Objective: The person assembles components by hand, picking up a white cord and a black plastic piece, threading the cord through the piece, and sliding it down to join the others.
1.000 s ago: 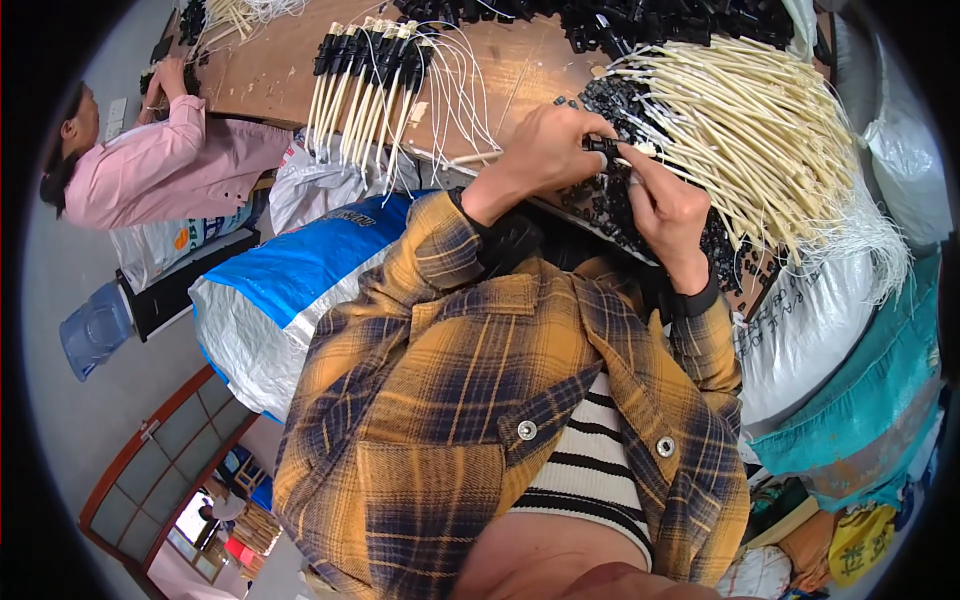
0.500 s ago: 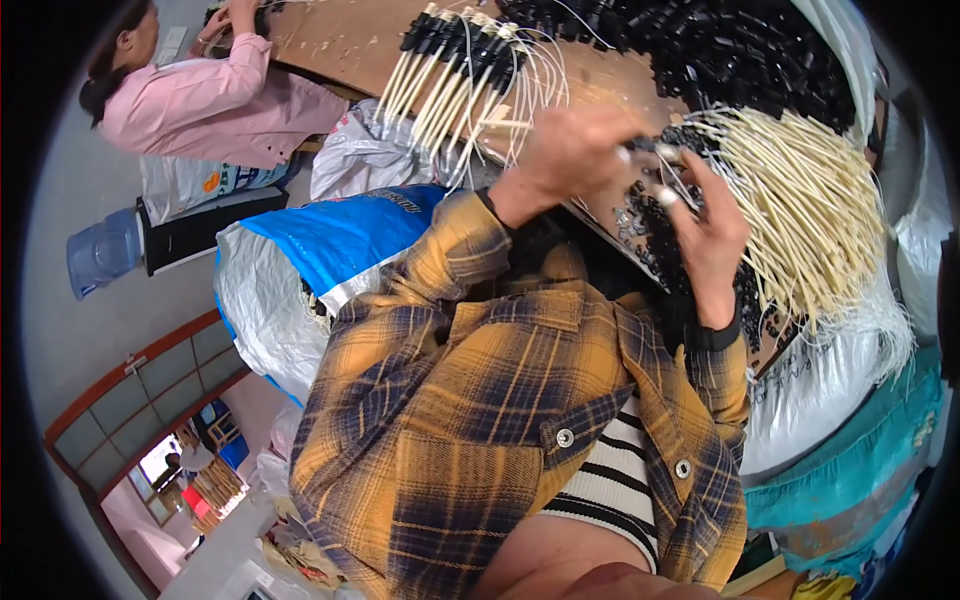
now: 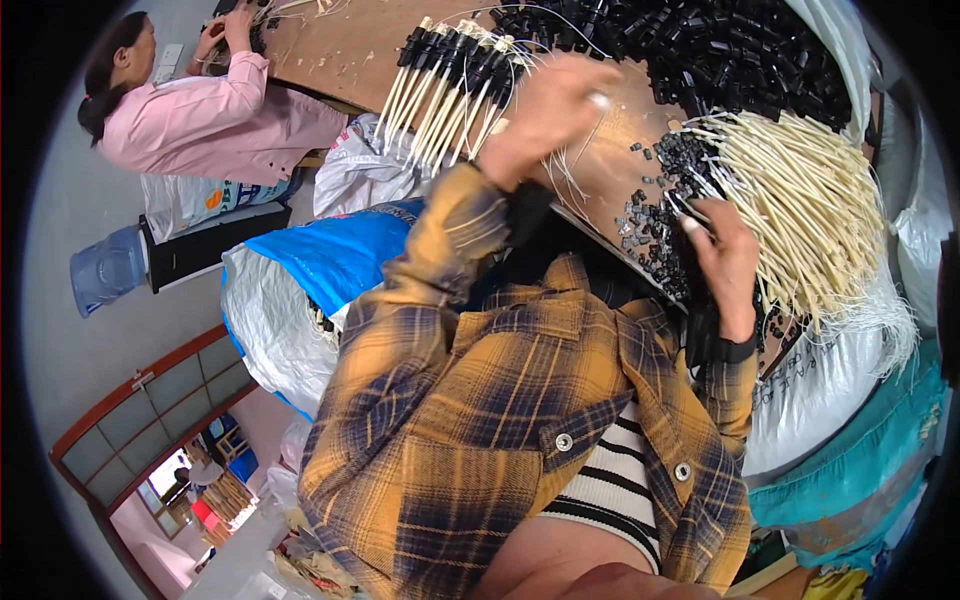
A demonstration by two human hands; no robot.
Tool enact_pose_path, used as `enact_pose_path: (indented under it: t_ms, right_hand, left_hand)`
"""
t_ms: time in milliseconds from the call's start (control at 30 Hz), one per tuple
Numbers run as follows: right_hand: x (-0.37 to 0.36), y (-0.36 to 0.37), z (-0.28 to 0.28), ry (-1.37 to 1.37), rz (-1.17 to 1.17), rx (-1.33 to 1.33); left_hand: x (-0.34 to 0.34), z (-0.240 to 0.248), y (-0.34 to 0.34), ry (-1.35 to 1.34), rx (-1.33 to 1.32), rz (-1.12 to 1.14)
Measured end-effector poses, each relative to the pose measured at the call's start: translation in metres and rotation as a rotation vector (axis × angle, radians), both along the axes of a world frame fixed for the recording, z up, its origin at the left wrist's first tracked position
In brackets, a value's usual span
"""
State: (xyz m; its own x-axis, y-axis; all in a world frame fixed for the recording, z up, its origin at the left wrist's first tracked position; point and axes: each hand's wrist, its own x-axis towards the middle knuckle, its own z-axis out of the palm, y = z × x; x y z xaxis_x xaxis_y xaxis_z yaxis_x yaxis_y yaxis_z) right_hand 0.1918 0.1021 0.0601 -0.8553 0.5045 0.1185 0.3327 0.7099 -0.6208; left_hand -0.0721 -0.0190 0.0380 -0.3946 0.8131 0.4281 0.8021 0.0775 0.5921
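My left hand [image 3: 560, 112] is raised over the wooden table beside a row of cream cords with black plastic ends [image 3: 455, 75]. Its fingers are curled and slightly blurred, hiding whatever they hold, with thin white strings [image 3: 570, 178] hanging below. A white wrap covers one fingertip. My right hand [image 3: 722, 255] reaches down into a pile of small black plastic pieces [image 3: 660, 235], thumb and forefinger close together and the thumb tip wrapped in white. Anything pinched there is too small to make out. Right beside it lies a big bundle of cream cords [image 3: 800, 210] with stringy white ends.
Black plastic parts [image 3: 700, 50] are heaped at the table's [image 3: 340, 55] far right. Blue-and-white sacks [image 3: 300, 300] stand left of me, a white sack [image 3: 810, 400] at right. A co-worker in a pink shirt [image 3: 190, 115] works at the far left.
My hands, close together over the small pieces before, have moved apart. The left went up and left toward the row of black-ended cords; the right dropped to the small black pieces.
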Motion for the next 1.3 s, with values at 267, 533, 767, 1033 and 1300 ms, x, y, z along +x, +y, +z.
enact_pose_path:
  t_ms: [267,533,767,1033,1300]
  right_hand:
    - [0.058,0.026,0.014,-0.424,-0.241,0.29]
    - [0.046,0.034,0.01,-0.135,-0.242,0.468]
    - [0.024,0.016,0.012,0.015,-0.096,0.319]
    - [0.028,0.009,0.006,0.044,-0.072,0.058]
    - [0.018,-0.004,0.011,-0.013,0.059,0.339]
  left_hand:
    - [0.021,-0.026,0.07,0.069,-0.415,0.109]
    - [0.013,-0.035,0.029,0.103,-0.302,0.211]
    - [0.023,-0.037,0.036,0.001,-0.244,0.017]
    - [0.04,-0.03,0.024,-0.359,-0.107,-0.285]
    - [0.064,-0.027,0.028,-0.148,-0.108,-0.399]
